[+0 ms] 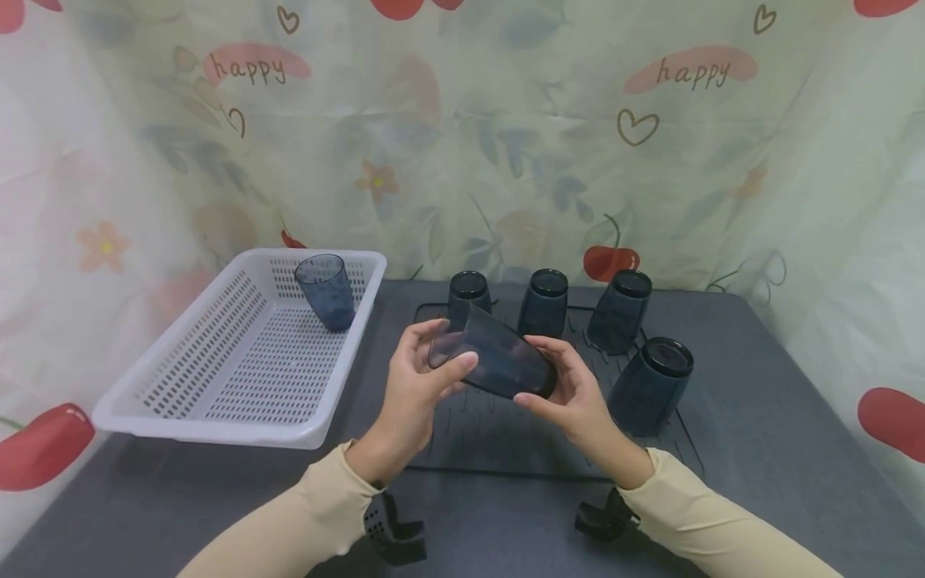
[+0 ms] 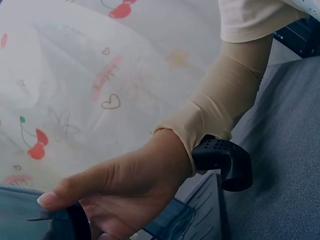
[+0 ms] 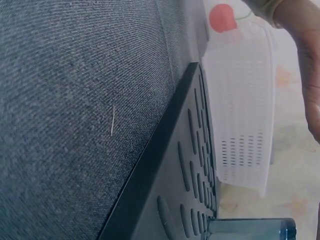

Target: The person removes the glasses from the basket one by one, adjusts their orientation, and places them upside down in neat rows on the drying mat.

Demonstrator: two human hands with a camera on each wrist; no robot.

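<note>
A dark, see-through drinking glass (image 1: 502, 353) is held tilted in the air between both hands, its mouth toward the left and its base toward the right. My left hand (image 1: 415, 393) grips it at the mouth end, thumb across the near side. At the base end, my right hand (image 1: 574, 401) pinches it between thumb and fingers. The left wrist view shows my right hand (image 2: 130, 185) at the glass's thick base. Beneath the hands lies a black slotted drying rack (image 1: 499, 474). In the right wrist view, my left hand (image 3: 310, 70) is only partly visible.
Several matching glasses stand upside down on the rack, including one glass (image 1: 650, 389) at the front right. To the left is a white perforated basket (image 1: 311, 437), with a tilted glass (image 1: 325, 293) inside, mouth up. A patterned curtain (image 1: 462, 144) hangs behind the grey table (image 1: 766, 449).
</note>
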